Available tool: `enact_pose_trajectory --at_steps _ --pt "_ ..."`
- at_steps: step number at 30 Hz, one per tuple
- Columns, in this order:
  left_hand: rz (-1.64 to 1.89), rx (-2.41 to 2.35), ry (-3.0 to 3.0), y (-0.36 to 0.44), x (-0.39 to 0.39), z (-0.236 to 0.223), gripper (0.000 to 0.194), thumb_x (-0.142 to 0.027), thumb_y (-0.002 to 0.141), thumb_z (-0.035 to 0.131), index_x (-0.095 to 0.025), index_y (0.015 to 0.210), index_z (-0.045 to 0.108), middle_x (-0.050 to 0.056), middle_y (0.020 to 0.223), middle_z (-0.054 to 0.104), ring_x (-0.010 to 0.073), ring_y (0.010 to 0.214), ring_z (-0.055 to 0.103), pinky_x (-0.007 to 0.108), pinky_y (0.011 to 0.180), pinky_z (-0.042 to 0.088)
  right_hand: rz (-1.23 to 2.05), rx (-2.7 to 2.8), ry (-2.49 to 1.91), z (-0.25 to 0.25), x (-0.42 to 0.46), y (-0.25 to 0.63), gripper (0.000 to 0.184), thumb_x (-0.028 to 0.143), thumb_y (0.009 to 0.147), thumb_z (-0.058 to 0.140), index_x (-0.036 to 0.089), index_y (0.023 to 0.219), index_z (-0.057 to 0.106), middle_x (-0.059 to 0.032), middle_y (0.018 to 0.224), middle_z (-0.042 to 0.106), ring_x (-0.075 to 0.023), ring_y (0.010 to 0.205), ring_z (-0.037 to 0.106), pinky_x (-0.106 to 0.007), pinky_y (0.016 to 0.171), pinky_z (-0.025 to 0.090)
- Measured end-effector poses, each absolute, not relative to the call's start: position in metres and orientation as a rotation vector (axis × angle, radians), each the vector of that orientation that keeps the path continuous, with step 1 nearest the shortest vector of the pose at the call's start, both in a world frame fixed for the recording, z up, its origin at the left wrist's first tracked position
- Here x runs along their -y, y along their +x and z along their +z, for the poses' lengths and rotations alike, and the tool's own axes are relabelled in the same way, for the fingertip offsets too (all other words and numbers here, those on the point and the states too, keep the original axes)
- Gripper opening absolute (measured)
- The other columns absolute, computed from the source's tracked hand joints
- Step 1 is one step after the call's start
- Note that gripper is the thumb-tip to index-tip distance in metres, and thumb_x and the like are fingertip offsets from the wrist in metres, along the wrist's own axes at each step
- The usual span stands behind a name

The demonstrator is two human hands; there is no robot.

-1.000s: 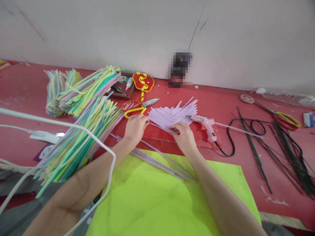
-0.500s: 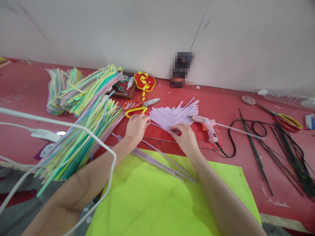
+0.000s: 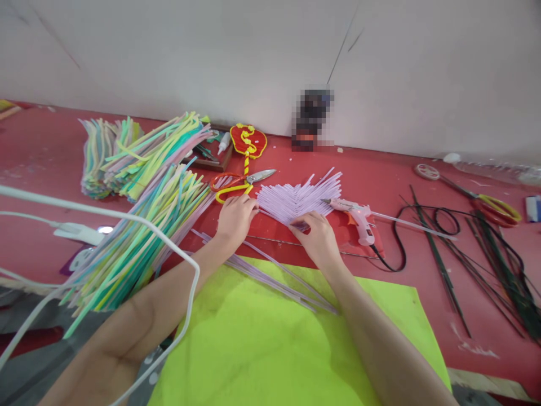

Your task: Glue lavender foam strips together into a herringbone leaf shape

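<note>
A lilac, leaf-like piece (image 3: 291,197) made of pipe cleaners laid in a V pattern lies on a red board (image 3: 270,248). At its lower left edge, my left hand (image 3: 236,219) is closed, pinching one end of a lilac pipe cleaner (image 3: 273,216). My right hand (image 3: 319,237) is closed at the piece's bottom point, with thumb and fingertips pinching the same strand. Right of the piece, a pink glue gun (image 3: 357,217) lies with its nozzle over the piece's edge. Orange- and yellow-handled scissors (image 3: 243,183) lie beyond my left hand. Loose lilac pipe cleaners (image 3: 270,282) rest in front of me.
Bundles of pastel pipe cleaners (image 3: 143,242) fill the left, crossed by a white cable (image 3: 156,228). Behind are a small tray (image 3: 215,163) and a red-yellow ornament (image 3: 248,141). Rightward lie dark green stems (image 3: 442,270), a second pair of scissors (image 3: 494,208) and a plastic bottle (image 3: 494,169).
</note>
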State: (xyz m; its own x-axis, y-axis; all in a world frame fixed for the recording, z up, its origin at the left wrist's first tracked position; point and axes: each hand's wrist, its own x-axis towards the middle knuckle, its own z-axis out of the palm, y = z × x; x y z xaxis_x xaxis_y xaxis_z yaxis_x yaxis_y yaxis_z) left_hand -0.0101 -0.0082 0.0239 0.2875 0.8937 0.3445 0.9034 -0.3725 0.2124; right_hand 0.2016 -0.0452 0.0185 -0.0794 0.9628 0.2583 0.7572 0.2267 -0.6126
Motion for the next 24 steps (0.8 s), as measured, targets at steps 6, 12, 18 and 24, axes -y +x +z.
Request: enact_pose_trajectory --at_steps 6,12,18,24 --pt "-0.651 1.765 -2.497 -0.0075 0.008 0.0261 0.004 -0.017 0.085 0.061 -0.019 0.084 0.064 0.005 0.087 0.065 0.0218 0.085 0.061 0.036 0.083 0.044 0.434 1.883 -1.586 0.02 0.0461 0.2003 0.008 0.023 0.079 0.059 0.023 0.077 0.066 -0.004 0.086 0.066 -0.0212 0.084 0.057 -0.036 0.081 0.045" --pt "-0.66 1.777 -2.498 -0.0058 0.0085 0.0263 0.005 -0.016 0.085 0.06 -0.018 0.088 0.064 0.006 0.09 0.065 0.023 0.088 0.061 0.037 0.084 0.044 0.409 1.87 -1.598 0.0185 0.046 0.2002 0.013 0.026 0.08 0.058 0.023 0.089 0.066 -0.0057 0.088 0.066 -0.0231 0.086 0.058 -0.038 0.079 0.047" --pt "-0.66 1.779 -2.465 -0.0041 0.0091 0.0266 0.014 -0.016 0.085 0.06 -0.017 0.099 0.062 0.007 0.098 0.065 0.0237 0.092 0.061 0.037 0.084 0.045 0.402 1.893 -1.599 0.0164 0.0451 0.2009 0.02 0.027 0.081 0.058 0.023 0.097 0.068 -0.0067 0.09 0.066 -0.0238 0.088 0.059 -0.038 0.082 0.047" --pt "-0.665 1.765 -2.481 -0.0038 0.0078 0.025 0.01 -0.016 0.085 0.06 -0.018 0.094 0.062 0.006 0.097 0.063 0.0226 0.092 0.061 0.037 0.085 0.045 0.4 1.906 -1.606 0.0161 0.0441 0.2013 0.02 0.028 0.081 0.058 0.023 0.097 0.069 -0.0068 0.091 0.066 -0.0242 0.088 0.059 -0.039 0.082 0.047"
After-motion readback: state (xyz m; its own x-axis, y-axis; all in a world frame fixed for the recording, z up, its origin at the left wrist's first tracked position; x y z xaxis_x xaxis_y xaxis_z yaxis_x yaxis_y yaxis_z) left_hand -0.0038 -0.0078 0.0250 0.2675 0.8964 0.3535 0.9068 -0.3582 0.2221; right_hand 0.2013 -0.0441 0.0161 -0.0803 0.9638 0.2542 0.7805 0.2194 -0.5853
